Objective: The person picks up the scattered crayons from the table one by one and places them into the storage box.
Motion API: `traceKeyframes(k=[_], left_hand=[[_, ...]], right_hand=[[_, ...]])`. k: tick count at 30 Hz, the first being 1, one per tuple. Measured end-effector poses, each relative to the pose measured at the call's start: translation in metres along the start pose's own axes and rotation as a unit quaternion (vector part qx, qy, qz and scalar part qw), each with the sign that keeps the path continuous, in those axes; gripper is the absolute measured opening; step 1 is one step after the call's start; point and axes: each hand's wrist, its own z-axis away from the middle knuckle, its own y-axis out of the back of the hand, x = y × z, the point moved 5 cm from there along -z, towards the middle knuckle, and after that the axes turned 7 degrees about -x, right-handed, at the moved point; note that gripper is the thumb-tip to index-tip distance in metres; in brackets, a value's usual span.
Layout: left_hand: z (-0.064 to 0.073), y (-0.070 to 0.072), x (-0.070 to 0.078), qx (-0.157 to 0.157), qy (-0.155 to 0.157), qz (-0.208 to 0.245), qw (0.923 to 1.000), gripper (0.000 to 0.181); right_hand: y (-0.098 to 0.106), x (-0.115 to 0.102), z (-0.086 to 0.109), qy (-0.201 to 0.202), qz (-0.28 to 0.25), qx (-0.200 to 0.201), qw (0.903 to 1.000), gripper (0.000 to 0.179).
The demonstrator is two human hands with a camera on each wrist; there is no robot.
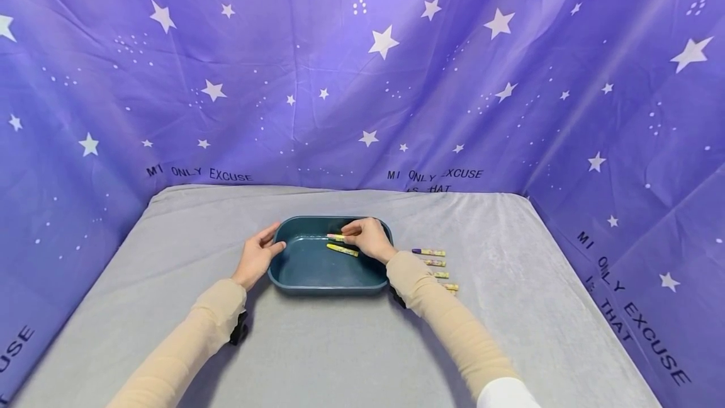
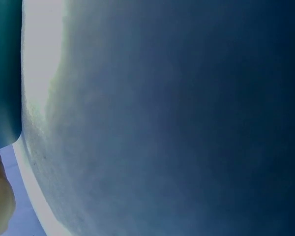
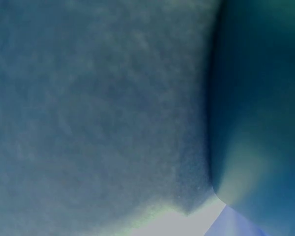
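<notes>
A dark teal tray [image 1: 317, 286] lies on the grey cloth in the head view. My left hand [image 1: 255, 258] grips its left end, thumb over the rim and fingers along the outside. Over the right part of the tray, my right hand [image 1: 370, 239] holds a crayon [image 1: 335, 238] with a pinkish tip. Just below that one, a yellow crayon [image 1: 342, 250] lies on the tray floor. The left wrist view catches the tray's side [image 2: 5, 73] and part of a finger [image 2: 0, 204]. Only the tray's outer wall [image 3: 260, 108] shows in the right wrist view, not the hand.
Several crayons [image 1: 433, 263] lie in a column on the cloth right of the tray, partly hidden by the right forearm; the farthest one [image 1: 428, 252] has a purple tip. A purple star-print curtain [image 1: 317, 80] encloses the back and sides of the grey-covered table [image 1: 170, 238].
</notes>
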Motion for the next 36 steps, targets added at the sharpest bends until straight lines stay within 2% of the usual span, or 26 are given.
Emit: traceKeyframes(k=[22, 29, 36], left_hand=[[-0.003, -0.003, -0.003, 0.005, 0.003, 0.002, 1.0000, 0.057], [0.000, -0.002, -0.001, 0.005, -0.003, 0.004, 1.0000, 0.057], [-0.001, 0.000, -0.001, 0.006, -0.003, -0.001, 1.0000, 0.057]], right_hand=[[0.001, -0.001, 0.004, 0.017, -0.046, -0.003, 0.9988, 0.029], [0.004, -0.003, 0.007, 0.025, -0.097, -0.011, 0.9949, 0.032], [0.020, -0.012, 0.016, 0.039, -0.138, -0.002, 0.9897, 0.036]])
